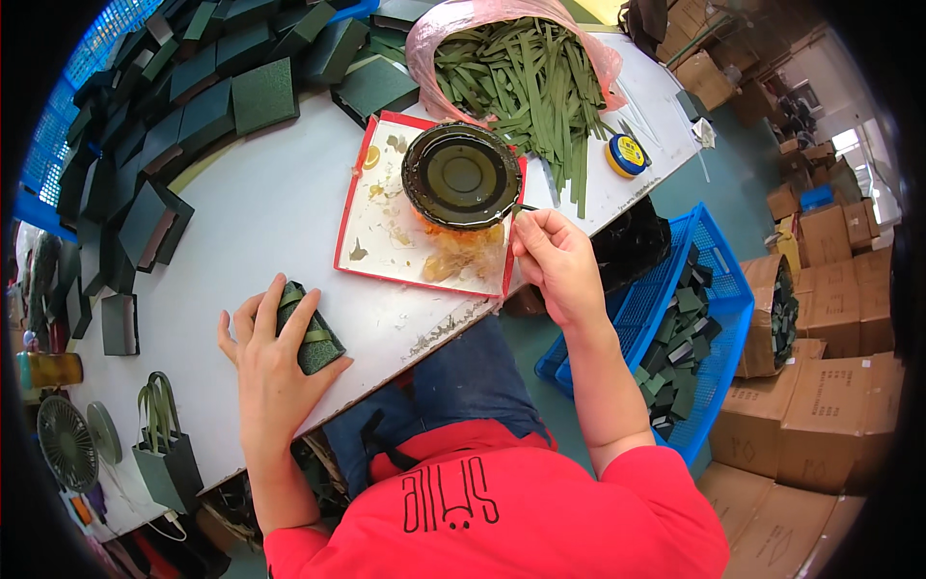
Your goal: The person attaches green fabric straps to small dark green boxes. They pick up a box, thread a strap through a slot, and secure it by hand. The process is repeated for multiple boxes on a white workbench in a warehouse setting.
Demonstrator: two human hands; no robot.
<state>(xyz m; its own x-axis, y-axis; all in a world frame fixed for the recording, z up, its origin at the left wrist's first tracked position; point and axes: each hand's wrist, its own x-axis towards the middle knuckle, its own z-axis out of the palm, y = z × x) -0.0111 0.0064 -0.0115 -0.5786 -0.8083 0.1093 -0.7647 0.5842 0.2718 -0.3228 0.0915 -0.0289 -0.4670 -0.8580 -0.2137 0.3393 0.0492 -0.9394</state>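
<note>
My left hand (275, 362) rests on the white table with its fingers spread around a small dark green box (318, 352), steadying it. A lighter green strap lies across that box, partly under my fingers. My right hand (558, 253) pinches a thin green strip (518, 208) beside the rim of a black round pot (461, 174). Most of the strip is hidden by my fingers. The pot has a wet, shiny top and stands on a white tray with a red rim (415, 281), with amber glue-like lumps (458, 256) and scraps around it.
Green strips (521, 87) spill from a pink plastic bag (424, 48) at the back. Dark green boxes (265, 96) are stacked along the left. A round blue-and-yellow tin (625, 154) sits near the right edge. Blue crates (723, 318) of green pieces and cartons (830, 405) stand at right.
</note>
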